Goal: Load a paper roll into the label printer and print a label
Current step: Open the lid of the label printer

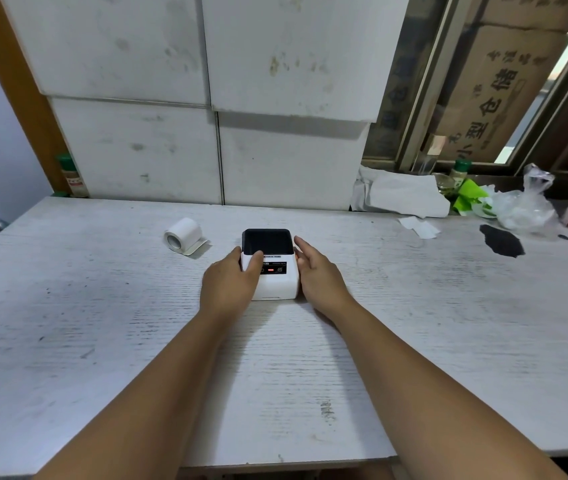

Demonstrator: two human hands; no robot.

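A small white label printer [277, 285] with a dark lid [267, 241] sits in the middle of the white table [102, 323]. A red light shows on its black front strip. My left hand [230, 284] grips the printer's left side, thumb resting on top near the lid's front edge. My right hand [317, 271] lies against the printer's right side with fingers straight and slightly apart. A white paper roll [183, 234] lies on its side left of the printer, a short tail of paper unrolled toward the printer.
White boxes [206, 116] stack against the back of the table. At the back right lie crumpled paper [403, 195], paper scraps [419, 226], a green wrapper [469, 199], a plastic bag [525, 206] and a black stain [500, 240]. A green-capped bottle [71, 174] stands back left.
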